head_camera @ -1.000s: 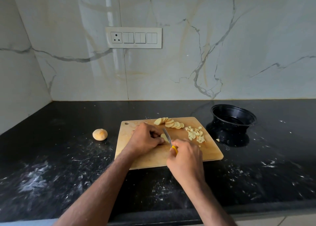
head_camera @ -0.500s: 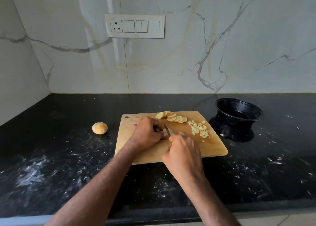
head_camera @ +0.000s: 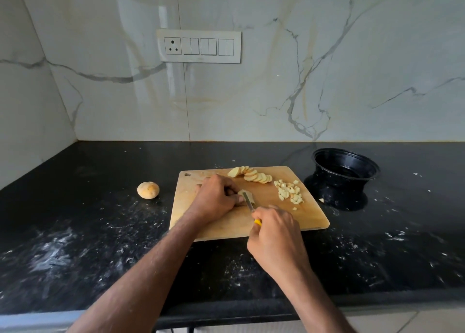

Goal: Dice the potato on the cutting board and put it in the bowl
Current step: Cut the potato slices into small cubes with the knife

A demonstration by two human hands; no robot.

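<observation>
- Two hands work over the wooden cutting board (head_camera: 221, 228), which serves as the landmark for everything below.
- At the board's middle, the left hand (head_camera: 216, 199) curls its fingers down onto a small stack of potato slices (head_camera: 245, 194), pinning it in place.
- Just toward the near edge from that stack, the right hand (head_camera: 275, 237) is wrapped around the yellow handle of a small knife (head_camera: 249, 203), whose blade lies against the held slices.
- Judging by this, the step in hand is dicing: slices are being cut down into small cubes, one stack at a time.
- The next cut seems to call for a steady downward press with the left fingertips kept tucked back from the blade.
- One fanned row of uncut slices (head_camera: 254, 176) lies along the board's far edge; the exact number is hard to tell, roughly a dozen.
- One loose pile of diced pieces (head_camera: 289, 193) sits at the board's right side, too many and too small to count.
- One black bowl (head_camera: 346, 166) stands off the board's far right corner, apparently holding no potato yet.
- One round, tan, unpeeled-looking item, possibly a second potato (head_camera: 148, 189), rests to the left of the board.
- One stray bit (head_camera: 321, 200) lies on the black counter (head_camera: 88, 232) between board and bowl.
</observation>
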